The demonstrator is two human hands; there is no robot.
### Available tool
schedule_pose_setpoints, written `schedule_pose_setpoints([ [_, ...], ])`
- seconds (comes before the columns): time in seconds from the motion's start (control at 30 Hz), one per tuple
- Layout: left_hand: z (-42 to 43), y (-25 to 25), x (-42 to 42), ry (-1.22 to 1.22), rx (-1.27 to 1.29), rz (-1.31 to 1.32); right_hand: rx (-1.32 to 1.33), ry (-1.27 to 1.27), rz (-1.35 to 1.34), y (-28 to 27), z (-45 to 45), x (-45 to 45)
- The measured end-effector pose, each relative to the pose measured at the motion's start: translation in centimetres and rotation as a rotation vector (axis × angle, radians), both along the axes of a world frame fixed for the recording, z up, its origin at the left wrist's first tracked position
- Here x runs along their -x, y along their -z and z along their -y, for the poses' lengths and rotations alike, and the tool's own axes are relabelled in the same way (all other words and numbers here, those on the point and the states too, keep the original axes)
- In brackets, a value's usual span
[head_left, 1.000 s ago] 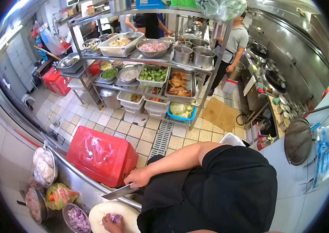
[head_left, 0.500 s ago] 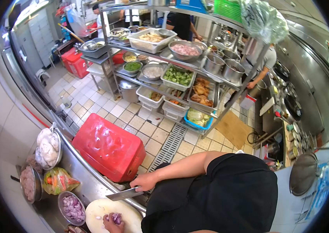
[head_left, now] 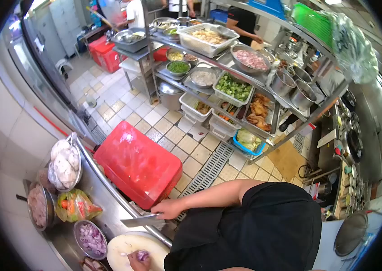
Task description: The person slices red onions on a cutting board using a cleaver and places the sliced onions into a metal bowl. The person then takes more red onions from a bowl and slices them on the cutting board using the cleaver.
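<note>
My right hand (head_left: 169,208) grips the handle of a cleaver (head_left: 140,220), whose wide blade points left above the counter's metal edge. Low in the view, my left hand (head_left: 137,263) has its fingers around a purple onion piece (head_left: 142,255) on the round white cutting board (head_left: 118,246). The blade is apart from the onion. Just left of the board, a metal bowl (head_left: 77,235) holds cut purple onion (head_left: 92,239).
A red lidded box (head_left: 137,160) stands beyond the counter edge. Bowls of pale meat (head_left: 64,165) and a bag of vegetables (head_left: 79,205) lie on the left. A metal rack (head_left: 227,67) holds food trays. Other people stand behind it, one in black (head_left: 240,25).
The view has swung, so the rack and floor have shifted right. The cleaver blade has turned closer to level. My left hand stays at the onion on the board.
</note>
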State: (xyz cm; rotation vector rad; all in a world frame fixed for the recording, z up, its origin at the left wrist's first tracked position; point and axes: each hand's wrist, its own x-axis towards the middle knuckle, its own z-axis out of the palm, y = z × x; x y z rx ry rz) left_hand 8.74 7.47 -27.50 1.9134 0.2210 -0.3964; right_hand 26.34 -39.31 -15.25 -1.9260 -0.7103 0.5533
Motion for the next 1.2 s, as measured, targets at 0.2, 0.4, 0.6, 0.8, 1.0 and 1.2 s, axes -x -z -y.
schedule_pose_setpoints([
  [0.2,3.0,-6.5,-0.1,-0.063,-0.464,0.109,-0.101,0.196,-0.18,0.1,2.6,-2.3],
  [0.4,1.9,-12.3,-1.0,-0.464,0.031,-0.088,-0.043,0.239,-0.565,-1.9,7.0,-5.5],
  [0.6,-4.2,-19.1,-9.0,-0.375,0.024,-0.052,-0.061,0.433,-0.526,-0.8,9.7,-8.3],
  [0.8,-10.4,-18.0,-18.6,-0.401,-0.323,0.046,-0.078,0.461,-0.535,-1.5,9.7,-9.7],
  [1.0,-9.5,-15.4,-16.8,-0.467,-0.84,0.357,-0.1,0.449,-0.577,-1.4,8.5,-9.3],
  [1.2,3.0,-8.5,-6.7,-0.406,-0.873,0.358,-0.058,0.284,-0.548,-0.2,5.1,-7.5],
])
